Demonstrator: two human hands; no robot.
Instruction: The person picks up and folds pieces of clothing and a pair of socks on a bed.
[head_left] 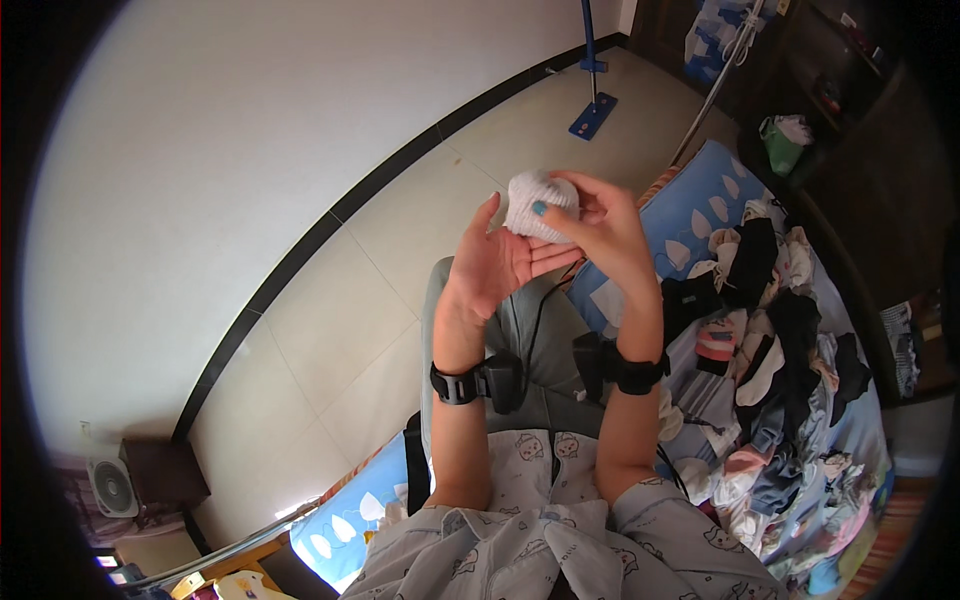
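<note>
A rolled-up white ribbed sock (537, 205) is held up in front of me, above my knees. My right hand (605, 225) grips it, thumb pressed on its near face and fingers curled round its far side. The thumb's nail is blue. Just below and to the left, my left hand (492, 262) is turned palm up with its fingers stretched out under the sock. Its fingertips reach beneath the right hand, and its thumb points up, apart from the sock. Black straps with small boxes sit on both forearms.
Socks and small clothes (765, 365) lie in a loose heap on the blue bed (690, 225) to my right. A flat blue mop (594, 117) stands on the tiled floor ahead. A green bin (783, 148) is at the far right; a fan (113, 487) is at the lower left.
</note>
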